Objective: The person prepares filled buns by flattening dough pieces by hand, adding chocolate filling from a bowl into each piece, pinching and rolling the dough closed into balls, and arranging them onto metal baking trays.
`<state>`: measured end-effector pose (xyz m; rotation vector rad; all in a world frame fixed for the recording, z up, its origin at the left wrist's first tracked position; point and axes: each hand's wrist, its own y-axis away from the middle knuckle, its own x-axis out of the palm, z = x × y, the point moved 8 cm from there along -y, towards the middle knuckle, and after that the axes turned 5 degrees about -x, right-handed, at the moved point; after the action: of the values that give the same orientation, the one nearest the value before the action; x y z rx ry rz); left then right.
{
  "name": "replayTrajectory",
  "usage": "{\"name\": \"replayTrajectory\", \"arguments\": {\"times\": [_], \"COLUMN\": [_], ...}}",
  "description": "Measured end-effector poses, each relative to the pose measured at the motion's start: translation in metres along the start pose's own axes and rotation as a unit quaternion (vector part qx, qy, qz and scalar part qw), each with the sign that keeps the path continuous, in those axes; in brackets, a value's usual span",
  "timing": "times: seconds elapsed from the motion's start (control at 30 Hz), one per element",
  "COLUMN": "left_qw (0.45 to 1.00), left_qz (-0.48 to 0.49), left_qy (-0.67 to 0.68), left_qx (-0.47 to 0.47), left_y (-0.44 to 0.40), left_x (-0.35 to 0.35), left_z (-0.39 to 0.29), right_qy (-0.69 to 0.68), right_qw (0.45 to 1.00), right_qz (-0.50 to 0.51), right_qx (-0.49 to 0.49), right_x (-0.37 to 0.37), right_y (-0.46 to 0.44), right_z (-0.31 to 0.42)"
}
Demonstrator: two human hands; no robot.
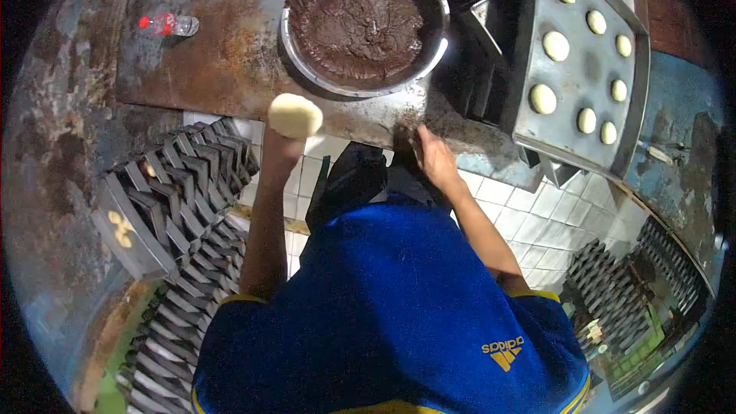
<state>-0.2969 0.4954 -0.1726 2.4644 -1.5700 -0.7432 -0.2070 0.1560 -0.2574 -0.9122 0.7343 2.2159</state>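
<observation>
A flattened round piece of pale dough (295, 116) rests on my left hand (282, 147), which holds it near the table's front edge; the dough hides most of the fingers. My right hand (438, 159) is at the same edge further right, its fingers stretched out and slightly blurred, with nothing visible in them. Beyond both hands a large metal bowl (288, 50) holds a thick dark brown mixture (360, 27). At the right, a metal tray (529, 126) carries several pale dough rounds (556, 46), set apart from each other.
A small clear bottle (170, 25) with a red cap and label lies on the worn table (222, 54) at the upper left. Stacked dark metal trays (184, 184) stand at the left, with more stacks (613, 295) at the lower right. White floor tiles (529, 222) show below the table.
</observation>
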Motion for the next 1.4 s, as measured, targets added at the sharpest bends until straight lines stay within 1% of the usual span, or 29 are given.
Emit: {"name": "replayTrajectory", "arguments": {"times": [0.03,0.07,0.1,0.2,0.23,0.3,0.33,0.4,0.43,0.5,0.57,0.6,0.67,0.7,0.77,0.8,0.83,0.87,0.9,0.93,0.97,1.0,1.07,1.13,1.2,1.27,1.33,1.37,1.4], "left_qw": [0.998,0.998,0.992,0.974,0.972,0.969,0.977,0.974,0.979,0.979,0.979,0.978,0.986,0.986,0.987,0.984,0.984,0.984,0.983,0.987,0.987,0.987,0.985,0.981,0.999,0.999,0.988,0.994,0.994], "left_qz": [-0.042,-0.043,-0.064,-0.073,-0.081,-0.091,-0.107,-0.124,-0.105,-0.085,-0.086,-0.086,-0.063,-0.063,-0.081,-0.087,-0.114,-0.128,-0.141,-0.117,-0.092,-0.095,-0.080,-0.080,-0.030,-0.024,-0.095,-0.083,-0.082], "left_qy": [0.036,0.036,-0.054,-0.117,-0.142,-0.166,-0.068,0.032,-0.037,-0.104,-0.064,-0.050,-0.003,-0.002,-0.092,-0.122,-0.103,-0.093,-0.084,-0.104,-0.124,-0.124,-0.136,-0.156,-0.029,-0.013,-0.098,-0.064,-0.064], "left_qx": [-0.030,-0.035,-0.090,-0.179,-0.168,-0.158,-0.173,-0.188,-0.171,-0.154,-0.176,-0.183,-0.157,-0.157,-0.109,-0.092,-0.088,-0.085,-0.083,-0.024,0.035,0.038,0.068,0.089,0.018,0.020,0.068,0.031,0.033], "left_y": [0.001,0.002,0.004,0.014,0.014,0.013,0.014,0.018,0.017,0.017,0.016,0.015,0.011,0.012,0.014,0.013,0.011,0.008,0.004,-0.011,-0.023,-0.031,-0.044,-0.051,-0.053,-0.058,-0.060,-0.059,-0.060], "left_x": [-0.015,-0.018,-0.025,-0.037,-0.040,-0.043,-0.045,-0.051,-0.052,-0.052,-0.058,-0.061,-0.059,-0.060,-0.065,-0.065,-0.065,-0.066,-0.067,-0.062,-0.057,-0.055,-0.039,-0.024,-0.013,-0.004,-0.010,-0.008,-0.005], "left_z": [0.009,0.004,-0.006,-0.044,-0.042,-0.027,-0.015,-0.003,-0.008,-0.011,0.009,0.022,0.054,0.048,0.025,0.014,0.005,0.011,0.017,0.036,0.043,0.040,0.028,0.001,-0.040,-0.025,-0.024,-0.018,-0.015], "right_qy": [-0.019,-0.039,-0.025,0.036,0.035,0.068,0.069,0.046,0.046,0.054,0.062,0.038,0.014,0.004,-0.006,0.041,0.087,0.087,-0.108,-0.298,-0.390,-0.389,-0.438,-0.325,-0.242,-0.150,-0.125,-0.103,-0.103], "right_qw": [0.999,0.998,0.997,0.986,0.986,0.986,0.985,0.986,0.987,0.988,0.988,0.991,0.994,0.994,0.994,0.992,0.987,0.987,0.974,0.917,0.869,0.870,0.863,0.925,0.945,0.956,0.960,0.963,0.963], "right_qz": [-0.009,-0.017,-0.020,-0.060,-0.057,-0.015,-0.013,-0.033,-0.038,-0.023,-0.011,0.005,0.022,0.044,0.065,0.096,0.126,0.125,0.199,0.265,0.302,0.301,0.249,0.114,0.013,-0.053,-0.071,-0.088,-0.090], "right_qx": [-0.026,-0.051,-0.069,-0.152,-0.153,-0.154,-0.157,-0.156,-0.149,-0.145,-0.142,-0.126,-0.110,-0.100,-0.089,-0.065,-0.040,-0.041,-0.021,0.000,0.032,0.029,-0.030,-0.157,-0.222,-0.246,-0.239,-0.232,-0.231], "right_x": [-0.027,-0.051,-0.065,-0.060,-0.051,-0.030,-0.025,-0.018,-0.013,0.000,0.012,0.016,0.026,0.033,0.041,0.044,0.047,0.041,0.042,0.044,0.050,0.039,-0.013,-0.071,-0.101,-0.106,-0.103,-0.101,-0.097], "right_y": [-0.022,-0.050,-0.074,-0.140,-0.159,-0.192,-0.203,-0.217,-0.219,-0.221,-0.220,-0.219,-0.218,-0.221,-0.226,-0.227,-0.229,-0.234,-0.236,-0.234,-0.229,-0.223,-0.198,-0.173,-0.148,-0.127,-0.111,-0.104,-0.094], "right_z": [0.031,0.060,0.080,0.101,0.102,0.107,0.108,0.111,0.111,0.108,0.102,0.099,0.093,0.090,0.085,0.081,0.078,0.075,0.071,0.072,0.070,0.080,0.129,0.180,0.213,0.224,0.218,0.213,0.207]}}
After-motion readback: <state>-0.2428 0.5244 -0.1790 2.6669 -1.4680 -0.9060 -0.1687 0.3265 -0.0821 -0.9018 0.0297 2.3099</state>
